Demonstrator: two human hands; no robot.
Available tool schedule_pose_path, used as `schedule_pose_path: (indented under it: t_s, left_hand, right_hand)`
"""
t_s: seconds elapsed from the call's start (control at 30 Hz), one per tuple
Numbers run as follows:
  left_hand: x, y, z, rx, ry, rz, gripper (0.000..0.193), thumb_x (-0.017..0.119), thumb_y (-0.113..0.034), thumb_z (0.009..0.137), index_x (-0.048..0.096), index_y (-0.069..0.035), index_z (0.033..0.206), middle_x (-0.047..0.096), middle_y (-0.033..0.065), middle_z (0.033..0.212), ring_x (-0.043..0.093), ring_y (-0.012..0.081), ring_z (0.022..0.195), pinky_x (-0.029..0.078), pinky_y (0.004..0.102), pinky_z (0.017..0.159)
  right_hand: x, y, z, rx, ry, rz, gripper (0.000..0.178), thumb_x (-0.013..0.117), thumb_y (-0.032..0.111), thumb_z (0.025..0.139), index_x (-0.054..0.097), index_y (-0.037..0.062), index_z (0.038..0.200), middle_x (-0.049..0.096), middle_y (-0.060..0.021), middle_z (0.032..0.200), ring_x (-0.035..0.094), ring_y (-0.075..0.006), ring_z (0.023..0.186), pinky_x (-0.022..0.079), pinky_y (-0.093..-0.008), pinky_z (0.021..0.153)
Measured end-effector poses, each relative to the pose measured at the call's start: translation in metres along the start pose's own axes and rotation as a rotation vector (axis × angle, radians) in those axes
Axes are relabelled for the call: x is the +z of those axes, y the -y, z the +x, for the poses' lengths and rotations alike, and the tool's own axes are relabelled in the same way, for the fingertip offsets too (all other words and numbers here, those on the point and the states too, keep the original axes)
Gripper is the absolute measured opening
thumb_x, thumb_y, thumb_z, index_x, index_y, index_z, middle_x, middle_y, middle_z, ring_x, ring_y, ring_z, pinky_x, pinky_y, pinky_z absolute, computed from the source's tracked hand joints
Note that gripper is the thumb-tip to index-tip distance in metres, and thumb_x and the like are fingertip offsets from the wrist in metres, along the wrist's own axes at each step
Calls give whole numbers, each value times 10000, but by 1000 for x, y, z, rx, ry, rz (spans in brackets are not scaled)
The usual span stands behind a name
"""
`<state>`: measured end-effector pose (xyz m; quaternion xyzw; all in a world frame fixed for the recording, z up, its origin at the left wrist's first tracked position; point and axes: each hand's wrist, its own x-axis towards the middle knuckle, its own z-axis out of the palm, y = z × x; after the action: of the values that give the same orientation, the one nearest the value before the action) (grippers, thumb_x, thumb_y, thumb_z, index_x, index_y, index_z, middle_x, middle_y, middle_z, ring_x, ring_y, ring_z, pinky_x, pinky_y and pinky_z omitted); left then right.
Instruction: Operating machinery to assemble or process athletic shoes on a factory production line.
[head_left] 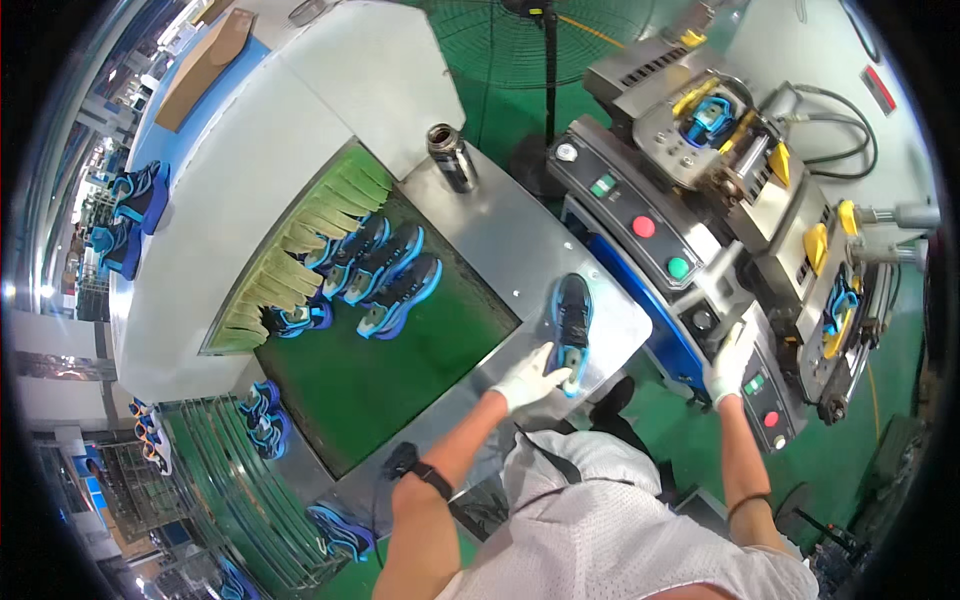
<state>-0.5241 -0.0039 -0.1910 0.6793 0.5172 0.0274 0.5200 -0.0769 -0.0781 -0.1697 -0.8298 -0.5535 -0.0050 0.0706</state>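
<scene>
My left hand (pixel 532 380), in a white glove, has its fingers at the heel of a black and blue sneaker (pixel 573 325), seemingly gripping its edge. That sneaker lies on the metal table (pixel 490 215), toe pointing away from me. Over on the right, my right hand (pixel 732 362), gloved too, rests with stretched fingers against the control panel of a pressing machine (pixel 700 260). One blue shoe (pixel 711 118) sits in the machine's far station, and another shoe (pixel 842 305) sits in its near one.
Several similar sneakers (pixel 400 295) stand on a green conveyor belt (pixel 400 400) before a fringed curtain (pixel 290 250). A dark flask (pixel 452 158) stands at the table's far end. More shoes (pixel 265 420) rest by a wire rack (pixel 215 480). A stand fan (pixel 550 70) is behind.
</scene>
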Motion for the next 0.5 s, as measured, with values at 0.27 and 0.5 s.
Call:
schedule_pose_path:
  t_s: [0.27, 0.5]
  left_hand:
    - [-277, 127, 7, -142, -602, 587, 613, 740, -457, 847, 568, -22, 1244, 620, 197, 1178, 603, 385, 1125, 504, 477, 951]
    - [-282, 192, 18, -336, -217, 747, 627, 807, -409, 738, 580, -36, 1187, 669, 177, 1139, 688, 365, 1022, 559, 479, 888]
  right_hand:
    - [-32, 27, -70, 32, 103, 160, 873, 731, 124, 849, 237, -54, 1548, 292, -287, 1580, 263, -396, 1498, 205, -413, 1236]
    - [-10, 134, -121, 179, 631, 330, 805, 722, 333, 868, 376, -79, 1466, 362, -320, 1533, 347, -405, 1458, 296, -406, 1204]
